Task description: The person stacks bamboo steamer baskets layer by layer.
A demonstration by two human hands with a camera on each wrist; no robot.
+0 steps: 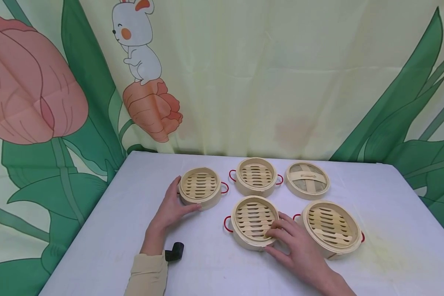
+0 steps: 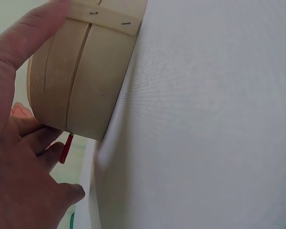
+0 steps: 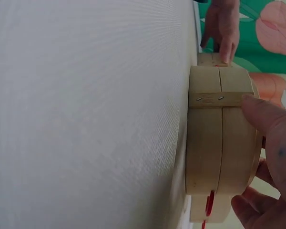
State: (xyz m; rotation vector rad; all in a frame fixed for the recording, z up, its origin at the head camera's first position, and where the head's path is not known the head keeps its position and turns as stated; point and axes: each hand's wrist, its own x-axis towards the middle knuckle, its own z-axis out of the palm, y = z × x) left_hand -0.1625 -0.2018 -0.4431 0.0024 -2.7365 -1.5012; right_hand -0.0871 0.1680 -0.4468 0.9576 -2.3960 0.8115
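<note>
Gripping left steamer (image 1: 200,185), left hand (image 1: 173,209); right hand (image 1: 299,248) pinches centre steamer (image 1: 254,218), crowding red handle (image 1: 296,216) of right steamer (image 1: 331,228): could snag.

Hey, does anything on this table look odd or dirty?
Yes: a faint yellowish patch on the white tablecloth, just right of the rightmost bamboo steamer. Against the plain white, it looks like a stain. Nothing else clearly stands out.
</note>
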